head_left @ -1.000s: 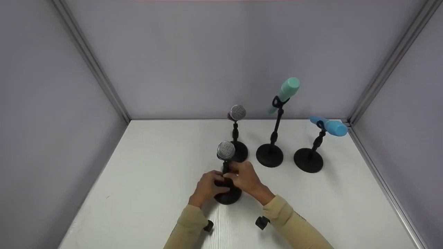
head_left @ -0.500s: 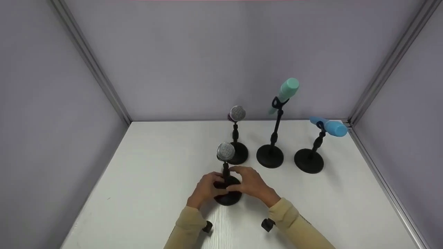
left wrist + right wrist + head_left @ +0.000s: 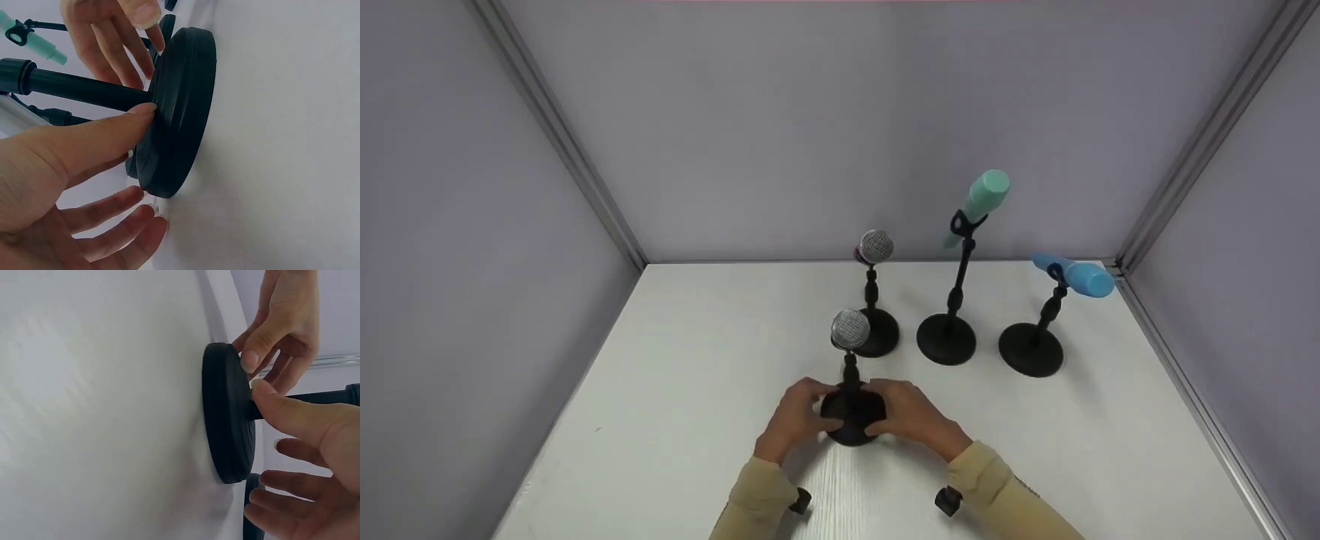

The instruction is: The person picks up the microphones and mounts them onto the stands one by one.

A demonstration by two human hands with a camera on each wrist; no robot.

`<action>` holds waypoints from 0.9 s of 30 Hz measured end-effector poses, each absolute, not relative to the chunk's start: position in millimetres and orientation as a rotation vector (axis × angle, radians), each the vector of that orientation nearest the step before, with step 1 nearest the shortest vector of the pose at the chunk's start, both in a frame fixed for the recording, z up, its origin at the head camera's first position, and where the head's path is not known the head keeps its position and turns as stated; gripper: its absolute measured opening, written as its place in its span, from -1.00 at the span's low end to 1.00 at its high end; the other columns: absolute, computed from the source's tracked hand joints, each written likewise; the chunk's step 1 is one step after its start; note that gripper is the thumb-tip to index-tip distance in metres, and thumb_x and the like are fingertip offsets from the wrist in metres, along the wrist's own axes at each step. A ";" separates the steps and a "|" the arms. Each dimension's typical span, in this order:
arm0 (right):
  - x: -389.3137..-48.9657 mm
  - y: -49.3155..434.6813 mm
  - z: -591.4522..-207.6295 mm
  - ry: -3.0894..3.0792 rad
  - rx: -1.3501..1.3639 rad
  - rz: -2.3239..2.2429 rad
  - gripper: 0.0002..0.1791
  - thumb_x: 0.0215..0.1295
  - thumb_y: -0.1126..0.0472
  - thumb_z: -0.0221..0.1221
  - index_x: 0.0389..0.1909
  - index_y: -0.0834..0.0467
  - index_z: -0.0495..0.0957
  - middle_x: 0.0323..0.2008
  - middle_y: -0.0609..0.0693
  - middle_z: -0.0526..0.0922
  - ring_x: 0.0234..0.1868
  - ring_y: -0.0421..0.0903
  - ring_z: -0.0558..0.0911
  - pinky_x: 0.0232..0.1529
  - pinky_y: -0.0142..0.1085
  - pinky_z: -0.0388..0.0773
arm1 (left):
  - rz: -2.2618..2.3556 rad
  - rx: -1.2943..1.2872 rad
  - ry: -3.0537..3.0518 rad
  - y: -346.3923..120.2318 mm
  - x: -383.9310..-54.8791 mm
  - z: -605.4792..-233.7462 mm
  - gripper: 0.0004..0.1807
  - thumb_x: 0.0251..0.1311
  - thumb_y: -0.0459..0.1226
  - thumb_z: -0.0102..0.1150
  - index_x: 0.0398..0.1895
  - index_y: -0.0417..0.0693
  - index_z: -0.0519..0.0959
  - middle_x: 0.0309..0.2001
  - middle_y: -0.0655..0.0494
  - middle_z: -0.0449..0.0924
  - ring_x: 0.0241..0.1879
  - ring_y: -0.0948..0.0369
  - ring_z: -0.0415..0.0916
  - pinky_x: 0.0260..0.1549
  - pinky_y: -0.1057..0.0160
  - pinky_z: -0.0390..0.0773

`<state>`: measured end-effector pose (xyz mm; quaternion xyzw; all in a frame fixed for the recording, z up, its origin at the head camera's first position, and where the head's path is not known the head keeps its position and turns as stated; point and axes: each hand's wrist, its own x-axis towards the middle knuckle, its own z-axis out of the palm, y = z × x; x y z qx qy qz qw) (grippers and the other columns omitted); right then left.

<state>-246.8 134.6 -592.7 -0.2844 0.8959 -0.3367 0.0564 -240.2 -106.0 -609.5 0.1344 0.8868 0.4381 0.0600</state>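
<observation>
A silver-headed microphone [image 3: 850,328] sits on a short black desk stand [image 3: 853,415] near the front middle of the table. My left hand [image 3: 795,416] holds the left side of the stand's round base, its thumb on the top face. On the opposite side, my right hand [image 3: 913,415] holds the base between thumb and fingers. The left wrist view shows the thick base [image 3: 183,112] with its pole beside my left thumb. In the right wrist view, my right thumb lies on the base [image 3: 228,416] near the pole's foot.
Right behind stands another silver-headed microphone [image 3: 876,246] on a black stand. A mint-green microphone [image 3: 987,193] on a taller stand and a blue microphone [image 3: 1084,277] on a short one are at the back right. Grey panels enclose the white table [image 3: 697,360].
Both hands have moved from the stand's pole down to its base. The right hand has let go of the pole and spread to the base's right side. The other microphones stay put.
</observation>
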 end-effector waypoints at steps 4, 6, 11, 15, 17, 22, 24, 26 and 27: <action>-243.8 134.1 -595.0 2.697 -0.907 -1.055 -0.42 0.04 0.23 0.55 0.12 0.26 0.65 0.12 0.16 0.74 0.16 0.13 0.70 0.24 0.05 0.59 | 1.374 0.400 2.639 -107.5 -236.5 -609.8 -0.43 -0.02 -0.38 0.58 0.15 -0.26 0.66 0.03 -0.20 0.64 0.07 -0.15 0.60 0.12 -0.15 0.61; -242.3 133.5 -596.4 2.706 -0.931 -1.060 -0.44 0.03 0.25 0.55 0.10 0.28 0.67 0.12 0.18 0.74 0.15 0.14 0.71 0.22 0.04 0.61 | 1.393 0.387 2.621 -107.6 -235.2 -609.7 -0.42 0.00 -0.38 0.57 0.17 -0.27 0.64 0.05 -0.22 0.63 0.09 -0.18 0.61 0.14 -0.17 0.61; -240.5 129.5 -602.9 2.776 -1.011 -1.030 -0.45 -0.04 0.27 0.57 0.04 0.33 0.71 0.13 0.23 0.73 0.11 0.16 0.73 0.15 0.02 0.66 | 1.384 0.308 2.610 -107.5 -232.3 -608.4 -0.40 0.04 -0.35 0.56 0.22 -0.21 0.61 0.12 -0.20 0.61 0.15 -0.16 0.58 0.18 -0.16 0.59; -240.4 125.6 -607.1 2.835 -1.050 -0.985 -0.47 -0.03 0.25 0.56 0.02 0.33 0.72 0.06 0.25 0.75 0.09 0.17 0.75 0.12 0.00 0.68 | 1.365 0.287 2.632 -106.7 -230.8 -607.7 -0.40 0.05 -0.37 0.55 0.23 -0.20 0.61 0.13 -0.19 0.61 0.16 -0.16 0.58 0.19 -0.14 0.59; -240.8 124.1 -607.8 2.850 -1.054 -0.985 -0.48 -0.03 0.26 0.55 0.00 0.34 0.73 0.01 0.26 0.77 0.08 0.17 0.75 0.10 -0.01 0.69 | 1.372 0.285 2.636 -106.6 -230.5 -607.3 -0.41 0.06 -0.38 0.54 0.22 -0.20 0.61 0.14 -0.20 0.61 0.17 -0.18 0.58 0.20 -0.15 0.59; -243.4 121.8 -608.0 2.852 -1.051 -1.001 -0.50 -0.05 0.27 0.56 -0.03 0.35 0.73 -0.03 0.27 0.78 0.10 0.19 0.74 0.12 -0.01 0.68 | 1.367 0.292 2.652 -107.1 -230.5 -606.5 -0.43 0.07 -0.40 0.52 0.22 -0.22 0.61 0.14 -0.20 0.60 0.18 -0.19 0.57 0.21 -0.16 0.57; -245.0 120.3 -608.6 2.848 -1.061 -0.993 -0.51 -0.03 0.27 0.55 -0.03 0.35 0.73 -0.03 0.26 0.78 0.11 0.19 0.74 0.14 -0.01 0.68 | 1.358 0.282 2.663 -108.1 -229.9 -605.6 -0.43 0.08 -0.40 0.51 0.22 -0.22 0.60 0.13 -0.19 0.60 0.18 -0.18 0.57 0.21 -0.16 0.57; -246.7 118.2 -609.0 2.847 -1.070 -0.984 -0.51 -0.02 0.27 0.55 -0.02 0.34 0.73 -0.04 0.24 0.78 0.12 0.18 0.74 0.14 -0.02 0.68 | 1.351 0.278 2.674 -109.4 -229.3 -605.1 -0.43 0.08 -0.41 0.51 0.21 -0.23 0.60 0.12 -0.18 0.60 0.17 -0.18 0.57 0.21 -0.16 0.57; -247.6 117.0 -608.9 2.843 -1.071 -0.978 -0.52 -0.01 0.27 0.55 -0.02 0.33 0.74 -0.04 0.24 0.79 0.12 0.17 0.74 0.15 -0.03 0.68 | 1.350 0.276 2.678 -110.3 -229.0 -604.5 -0.44 0.08 -0.41 0.51 0.21 -0.24 0.60 0.12 -0.19 0.60 0.17 -0.18 0.56 0.21 -0.16 0.57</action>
